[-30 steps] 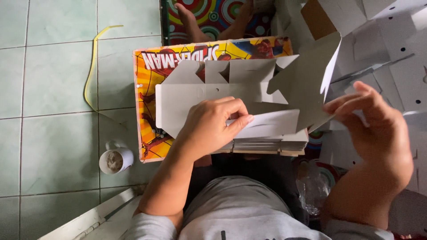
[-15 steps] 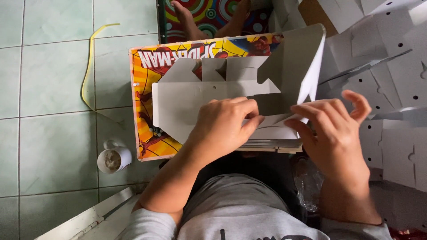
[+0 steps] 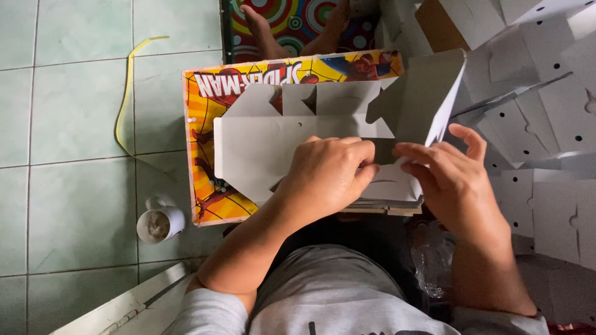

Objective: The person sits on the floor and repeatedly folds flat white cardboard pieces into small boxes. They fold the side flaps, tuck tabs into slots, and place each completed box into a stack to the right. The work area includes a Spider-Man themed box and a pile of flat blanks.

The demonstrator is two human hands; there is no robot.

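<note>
Cardboard is what both my hands are on: a flat, die-cut grey box blank lies across the colourful comic-print board in front of me, which serves as my work surface on the floor. My left hand is curled, palm down, pressing the blank near its right end, fingers bent over a fold so the sheet stays put, as I judge it. My right hand is half open, fingertips pinching the edge of a small flap just beside the left hand, while the blank's end panel stands up at the board's right edge. Under my hands, at the board's near edge, sits a stack of more flat blanks, only its edges showing.

Around me: a small white cup stands on the green floor tiles by the board's near left corner, and a yellow strap loops off its left side. Punched white cardboard sheets are heaped on the right, crowding that side. Another person's bare feet rest on a patterned mat beyond the far edge. Crumpled clear plastic lies by my right forearm.
</note>
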